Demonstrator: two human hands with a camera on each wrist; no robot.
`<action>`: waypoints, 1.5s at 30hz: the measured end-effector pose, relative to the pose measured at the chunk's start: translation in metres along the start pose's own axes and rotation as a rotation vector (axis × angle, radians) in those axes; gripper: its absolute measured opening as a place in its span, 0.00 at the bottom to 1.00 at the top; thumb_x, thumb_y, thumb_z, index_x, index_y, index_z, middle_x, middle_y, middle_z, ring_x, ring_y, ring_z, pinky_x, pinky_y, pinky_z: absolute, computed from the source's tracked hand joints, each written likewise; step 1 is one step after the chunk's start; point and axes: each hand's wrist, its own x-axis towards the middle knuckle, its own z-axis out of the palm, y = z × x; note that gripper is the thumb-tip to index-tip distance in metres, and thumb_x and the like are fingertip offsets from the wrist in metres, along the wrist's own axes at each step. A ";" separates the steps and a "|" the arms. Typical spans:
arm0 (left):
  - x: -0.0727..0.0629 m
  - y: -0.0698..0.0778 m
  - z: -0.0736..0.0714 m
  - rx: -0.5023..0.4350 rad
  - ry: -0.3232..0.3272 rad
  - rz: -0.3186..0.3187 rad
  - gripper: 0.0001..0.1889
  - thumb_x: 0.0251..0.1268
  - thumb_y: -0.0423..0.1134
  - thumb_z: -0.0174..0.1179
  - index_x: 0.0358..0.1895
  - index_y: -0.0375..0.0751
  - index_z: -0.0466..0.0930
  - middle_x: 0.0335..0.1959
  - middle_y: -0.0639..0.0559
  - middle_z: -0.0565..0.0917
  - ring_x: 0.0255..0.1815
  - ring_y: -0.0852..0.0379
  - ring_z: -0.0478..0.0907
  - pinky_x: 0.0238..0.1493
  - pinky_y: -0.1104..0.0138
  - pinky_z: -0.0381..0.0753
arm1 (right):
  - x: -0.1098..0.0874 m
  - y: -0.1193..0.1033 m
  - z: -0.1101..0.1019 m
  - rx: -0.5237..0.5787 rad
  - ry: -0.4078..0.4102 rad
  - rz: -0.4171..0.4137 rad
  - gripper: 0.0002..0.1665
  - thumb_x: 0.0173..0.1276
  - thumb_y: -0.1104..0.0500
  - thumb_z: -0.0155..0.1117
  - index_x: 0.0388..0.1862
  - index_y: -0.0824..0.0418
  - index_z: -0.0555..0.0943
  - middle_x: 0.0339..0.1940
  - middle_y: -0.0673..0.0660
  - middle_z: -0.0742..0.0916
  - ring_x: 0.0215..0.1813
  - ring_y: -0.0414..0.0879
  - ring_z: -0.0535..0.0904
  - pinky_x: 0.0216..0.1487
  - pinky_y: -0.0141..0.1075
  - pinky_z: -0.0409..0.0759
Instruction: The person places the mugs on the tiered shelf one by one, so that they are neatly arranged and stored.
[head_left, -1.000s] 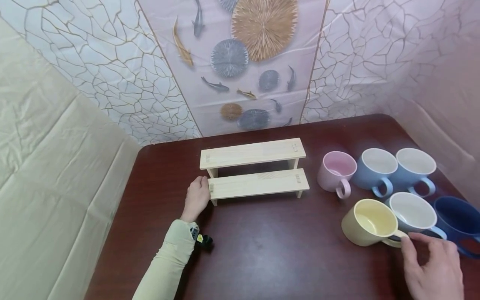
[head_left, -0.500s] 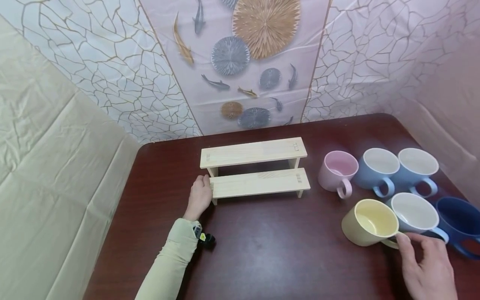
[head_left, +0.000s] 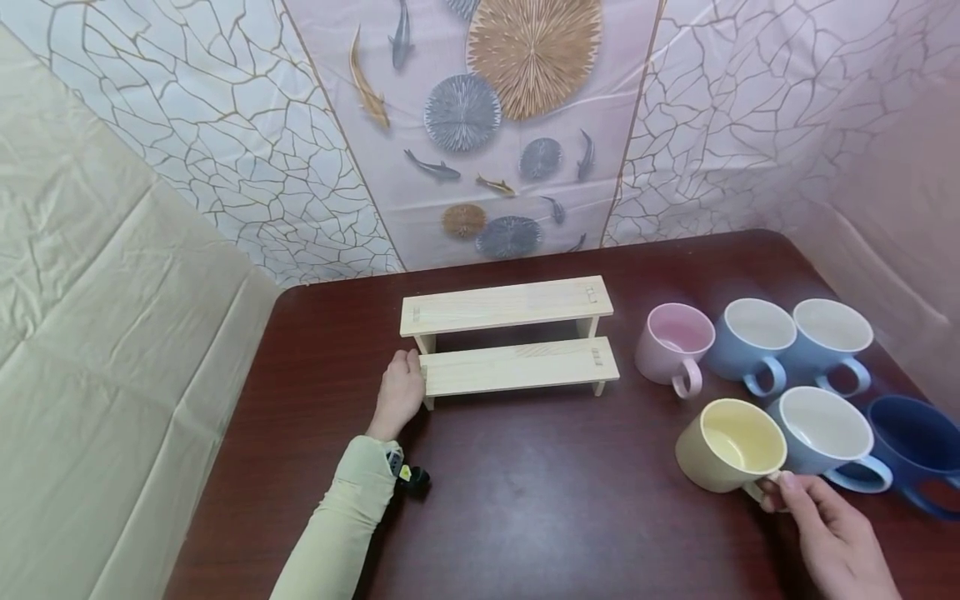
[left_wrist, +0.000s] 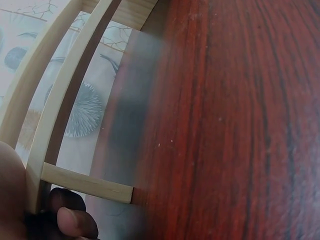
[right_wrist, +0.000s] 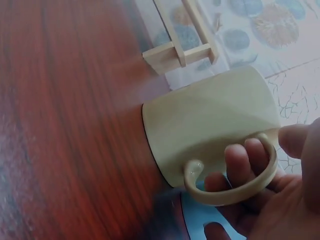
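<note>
A yellow mug (head_left: 731, 446) stands at the right of the table, its handle turned toward my right hand (head_left: 840, 525). Fingers of that hand pass through the handle (right_wrist: 235, 195) and curl round it, with the thumb at its upper end. At the middle of the table is a two-step wooden shelf (head_left: 517, 367) of pale wood. My left hand (head_left: 397, 396) grips the left end of its lower step. In the left wrist view, curled fingertips (left_wrist: 75, 220) show beneath the board, beside a short leg (left_wrist: 90, 184).
Behind the yellow mug stand a pink mug (head_left: 675, 346) and two light blue mugs (head_left: 750, 342) with white insides. Another light blue mug (head_left: 821, 429) is close to its right, then a dark blue mug (head_left: 915, 446). A patterned cloth (head_left: 495, 192) hangs behind the dark red table (head_left: 525, 500).
My right hand has moved left, and its fingers have gone from the edge of the yellow mug's handle to a grip through it. The mug has shifted slightly left. The left hand stays at the shelf.
</note>
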 end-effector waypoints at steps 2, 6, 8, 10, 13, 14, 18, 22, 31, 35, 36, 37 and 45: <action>0.000 0.000 0.000 -0.001 0.006 0.003 0.20 0.79 0.47 0.35 0.41 0.34 0.72 0.37 0.35 0.78 0.44 0.37 0.78 0.44 0.48 0.75 | 0.000 0.000 0.002 0.043 -0.020 -0.016 0.24 0.80 0.51 0.45 0.44 0.72 0.77 0.29 0.44 0.83 0.35 0.29 0.74 0.35 0.19 0.69; 0.000 -0.001 0.000 -0.005 0.010 0.001 0.20 0.79 0.47 0.35 0.41 0.34 0.72 0.36 0.35 0.78 0.44 0.37 0.78 0.44 0.48 0.74 | 0.000 -0.002 0.005 0.097 -0.045 -0.051 0.22 0.80 0.53 0.47 0.41 0.72 0.78 0.28 0.47 0.83 0.35 0.31 0.74 0.36 0.19 0.69; -0.001 0.000 -0.001 -0.004 0.007 -0.003 0.21 0.79 0.48 0.35 0.41 0.35 0.72 0.37 0.36 0.78 0.44 0.37 0.78 0.44 0.48 0.74 | 0.000 -0.003 0.007 0.130 -0.055 -0.056 0.21 0.79 0.55 0.47 0.40 0.72 0.78 0.28 0.47 0.83 0.35 0.33 0.74 0.36 0.20 0.70; -0.001 0.000 -0.001 -0.001 0.003 -0.008 0.22 0.80 0.48 0.34 0.42 0.35 0.72 0.37 0.36 0.78 0.44 0.38 0.78 0.44 0.48 0.74 | -0.001 -0.005 0.009 0.149 -0.056 -0.054 0.20 0.79 0.55 0.48 0.38 0.71 0.78 0.28 0.47 0.82 0.35 0.33 0.74 0.36 0.21 0.70; -0.002 -0.001 -0.001 0.001 -0.001 -0.009 0.22 0.80 0.49 0.33 0.43 0.35 0.73 0.37 0.36 0.78 0.45 0.38 0.78 0.44 0.48 0.74 | -0.003 -0.008 0.015 0.182 -0.027 -0.063 0.19 0.79 0.57 0.49 0.36 0.72 0.78 0.26 0.47 0.81 0.34 0.34 0.73 0.35 0.22 0.70; -0.002 -0.001 -0.001 0.001 -0.001 -0.008 0.22 0.80 0.49 0.34 0.43 0.35 0.73 0.37 0.36 0.78 0.45 0.38 0.78 0.44 0.48 0.74 | -0.004 -0.010 0.017 0.184 -0.006 -0.076 0.18 0.79 0.58 0.49 0.36 0.72 0.78 0.26 0.48 0.81 0.33 0.34 0.73 0.35 0.22 0.69; -0.002 -0.001 0.000 0.002 -0.003 -0.009 0.20 0.80 0.47 0.35 0.43 0.35 0.73 0.37 0.37 0.78 0.44 0.38 0.78 0.43 0.48 0.74 | -0.006 -0.017 0.026 0.253 0.064 -0.097 0.18 0.79 0.59 0.49 0.34 0.72 0.76 0.24 0.50 0.78 0.32 0.37 0.72 0.36 0.24 0.67; -0.001 -0.003 0.001 0.006 -0.010 -0.011 0.19 0.80 0.47 0.36 0.42 0.36 0.72 0.36 0.38 0.78 0.44 0.39 0.78 0.42 0.48 0.74 | -0.008 -0.024 0.034 0.429 0.123 -0.088 0.17 0.78 0.59 0.49 0.33 0.70 0.75 0.23 0.51 0.76 0.32 0.39 0.70 0.35 0.25 0.67; -0.001 -0.002 0.000 0.012 -0.012 -0.010 0.21 0.80 0.48 0.34 0.42 0.36 0.72 0.35 0.39 0.78 0.42 0.41 0.78 0.41 0.49 0.74 | -0.005 -0.045 0.046 0.384 0.291 -0.020 0.17 0.78 0.57 0.50 0.31 0.68 0.76 0.22 0.46 0.75 0.33 0.37 0.68 0.39 0.24 0.62; -0.001 -0.001 -0.001 0.018 -0.020 -0.021 0.22 0.80 0.50 0.32 0.44 0.37 0.72 0.36 0.40 0.77 0.42 0.42 0.77 0.41 0.50 0.74 | -0.003 -0.053 0.048 0.330 0.297 -0.004 0.18 0.78 0.57 0.50 0.31 0.68 0.76 0.22 0.43 0.78 0.35 0.34 0.70 0.40 0.23 0.63; -0.001 -0.001 -0.001 0.017 -0.023 -0.023 0.22 0.80 0.50 0.32 0.44 0.37 0.72 0.36 0.40 0.77 0.42 0.42 0.77 0.41 0.50 0.74 | -0.003 -0.056 0.048 0.339 0.289 -0.011 0.17 0.78 0.58 0.50 0.32 0.69 0.75 0.23 0.44 0.79 0.35 0.35 0.70 0.40 0.23 0.64; -0.001 -0.001 -0.001 0.017 -0.023 -0.023 0.22 0.80 0.49 0.33 0.44 0.37 0.72 0.36 0.40 0.77 0.41 0.42 0.77 0.41 0.50 0.74 | -0.003 -0.059 0.049 0.348 0.282 -0.029 0.17 0.78 0.58 0.50 0.32 0.69 0.75 0.24 0.44 0.79 0.35 0.35 0.71 0.40 0.22 0.65; -0.002 0.000 0.000 0.016 -0.013 -0.017 0.21 0.80 0.49 0.33 0.42 0.37 0.71 0.36 0.39 0.77 0.42 0.41 0.78 0.40 0.49 0.74 | 0.009 -0.099 0.054 0.526 0.190 -0.198 0.15 0.77 0.62 0.51 0.32 0.74 0.73 0.24 0.51 0.77 0.34 0.40 0.72 0.40 0.23 0.70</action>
